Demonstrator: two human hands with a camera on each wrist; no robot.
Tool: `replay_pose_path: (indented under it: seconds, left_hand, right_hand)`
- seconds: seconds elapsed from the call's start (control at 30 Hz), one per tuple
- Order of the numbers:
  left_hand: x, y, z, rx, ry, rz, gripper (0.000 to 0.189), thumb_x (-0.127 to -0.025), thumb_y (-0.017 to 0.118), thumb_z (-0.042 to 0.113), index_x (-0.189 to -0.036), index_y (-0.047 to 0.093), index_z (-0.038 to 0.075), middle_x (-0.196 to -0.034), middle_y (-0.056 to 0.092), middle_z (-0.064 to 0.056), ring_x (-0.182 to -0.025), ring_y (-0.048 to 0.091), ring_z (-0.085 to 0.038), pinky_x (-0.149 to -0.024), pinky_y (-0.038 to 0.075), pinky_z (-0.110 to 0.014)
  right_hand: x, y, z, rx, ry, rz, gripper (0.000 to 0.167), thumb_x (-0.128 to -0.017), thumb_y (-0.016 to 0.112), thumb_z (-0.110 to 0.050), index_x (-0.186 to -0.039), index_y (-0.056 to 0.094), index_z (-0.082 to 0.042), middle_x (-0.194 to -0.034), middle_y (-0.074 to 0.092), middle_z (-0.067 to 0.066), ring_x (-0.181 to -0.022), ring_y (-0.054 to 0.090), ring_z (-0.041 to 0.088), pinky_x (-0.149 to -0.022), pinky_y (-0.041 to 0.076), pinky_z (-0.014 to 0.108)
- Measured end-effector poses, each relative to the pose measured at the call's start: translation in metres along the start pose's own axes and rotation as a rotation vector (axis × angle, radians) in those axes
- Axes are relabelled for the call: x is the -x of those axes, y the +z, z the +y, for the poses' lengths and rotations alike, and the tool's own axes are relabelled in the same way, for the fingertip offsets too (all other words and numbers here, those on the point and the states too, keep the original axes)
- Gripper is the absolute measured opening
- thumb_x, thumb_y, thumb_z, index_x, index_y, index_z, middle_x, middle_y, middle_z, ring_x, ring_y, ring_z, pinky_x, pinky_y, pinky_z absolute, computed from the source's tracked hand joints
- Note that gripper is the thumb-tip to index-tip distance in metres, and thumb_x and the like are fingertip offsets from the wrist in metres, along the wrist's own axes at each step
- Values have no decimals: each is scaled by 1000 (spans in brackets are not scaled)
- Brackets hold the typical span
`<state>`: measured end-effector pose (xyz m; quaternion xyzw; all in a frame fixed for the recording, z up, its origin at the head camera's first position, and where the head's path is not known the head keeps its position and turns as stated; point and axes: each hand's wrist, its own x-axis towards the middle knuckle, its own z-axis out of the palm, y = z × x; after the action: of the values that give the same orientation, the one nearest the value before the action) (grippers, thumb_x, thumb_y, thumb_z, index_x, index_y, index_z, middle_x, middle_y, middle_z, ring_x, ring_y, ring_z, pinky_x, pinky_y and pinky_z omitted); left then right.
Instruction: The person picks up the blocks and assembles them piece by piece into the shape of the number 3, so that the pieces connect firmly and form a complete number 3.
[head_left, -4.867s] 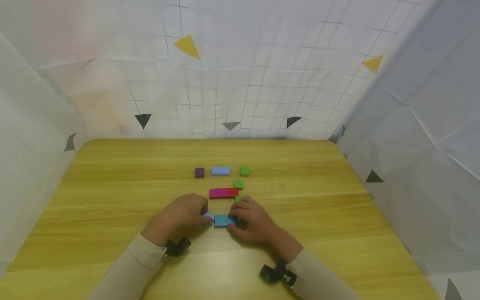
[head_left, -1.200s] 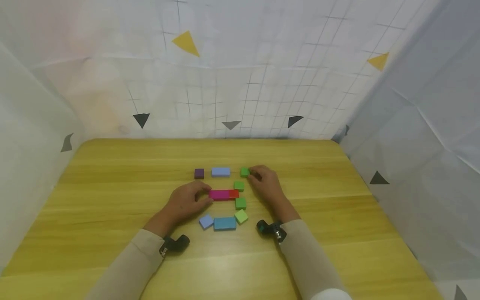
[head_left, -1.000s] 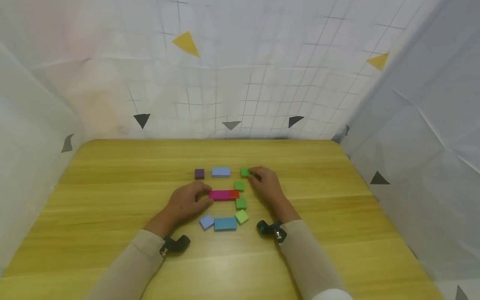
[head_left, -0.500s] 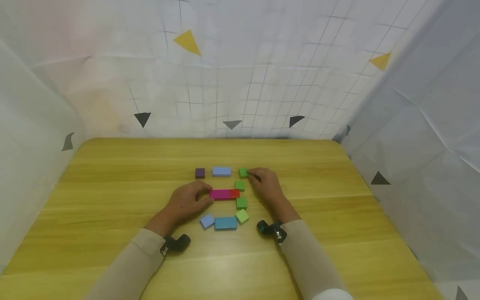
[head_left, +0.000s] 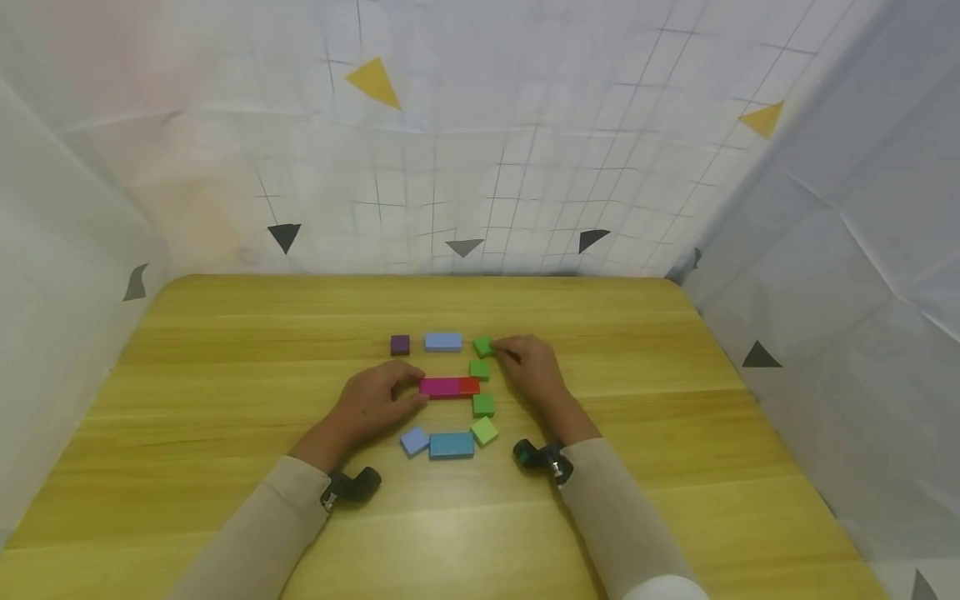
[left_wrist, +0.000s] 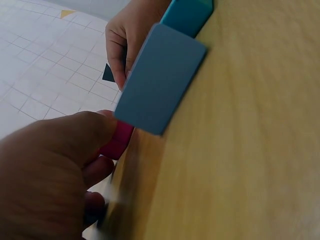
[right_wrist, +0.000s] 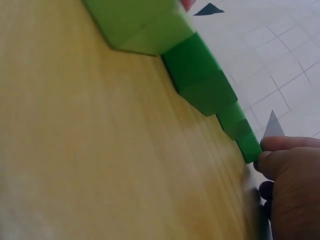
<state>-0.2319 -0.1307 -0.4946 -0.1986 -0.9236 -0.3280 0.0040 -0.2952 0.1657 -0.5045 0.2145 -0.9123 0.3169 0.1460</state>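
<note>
In the head view my left hand (head_left: 377,397) holds the left end of a magenta block (head_left: 438,387) between thumb and index finger. A red block (head_left: 468,385) adjoins its right end. My right hand (head_left: 534,367) pinches the right corner of the far green block (head_left: 483,347), which sits slightly turned on the table. Two more green blocks, one behind (head_left: 479,370) and one in front (head_left: 483,406), flank the red block's right end. In the right wrist view, thumb and index fingertip meet at the end of the far green block (right_wrist: 248,148).
Left of the far green block lie a periwinkle block (head_left: 443,342) and a dark purple cube (head_left: 401,344). Nearer me, a blue block (head_left: 452,446) lies between a tilted periwinkle square block (head_left: 414,442) and a tilted lime block (head_left: 484,431). White sheets (head_left: 465,167) surround the wooden table (head_left: 600,333).
Both hands have left the near row since the oldest frame. Over the last second the right hand has shifted the far green block left and turned it; the left hand stays at the magenta block.
</note>
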Motion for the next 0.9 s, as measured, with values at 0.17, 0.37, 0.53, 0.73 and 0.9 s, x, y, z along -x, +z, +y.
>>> replay_pose_path:
  seconds: [0.17,0.37,0.53,0.73,0.9]
  left_hand:
    - [0,0,-1,4,1,3,37,-92,68,43,-122,68,22,-117,67,8,-88,57,-12,-81,50,-33]
    - [1,0,-1,1,7,12,37,-91,69,42,-122,68,21,-115,67,8,-85,56,-12,-79,49,-33]
    - [1,1,-2,-3,6,12,38,-91,70,42,-122,68,21,-116,67,8,-90,58,-11,-82,50,-34]
    - [-1,2,-4,-13,24,16,37,-91,69,42,-122,68,21,-116,68,7,-88,58,-11,-81,50,-34]
    - [-2,3,-5,-14,30,19,37,-91,70,42,-121,69,21,-118,68,6,-100,62,-13,-87,52,-38]
  right_hand:
    - [0,1,0,-5,9,-12,17,-94,68,-13,-108,78,-14,-106,75,5,-100,68,25,-90,55,42]
    - [-1,3,0,16,11,-20,17,-94,68,-12,-108,78,-14,-106,75,4,-100,68,24,-91,54,40]
    - [0,3,0,23,18,-28,18,-95,66,-11,-109,77,-14,-106,75,4,-101,68,24,-91,54,40]
    - [0,3,-1,35,14,-35,19,-95,65,-11,-109,77,-15,-107,75,3,-101,68,23,-91,54,40]
    - [0,3,0,37,0,-28,18,-95,65,-11,-109,78,-15,-106,75,2,-100,68,23,-90,55,40]
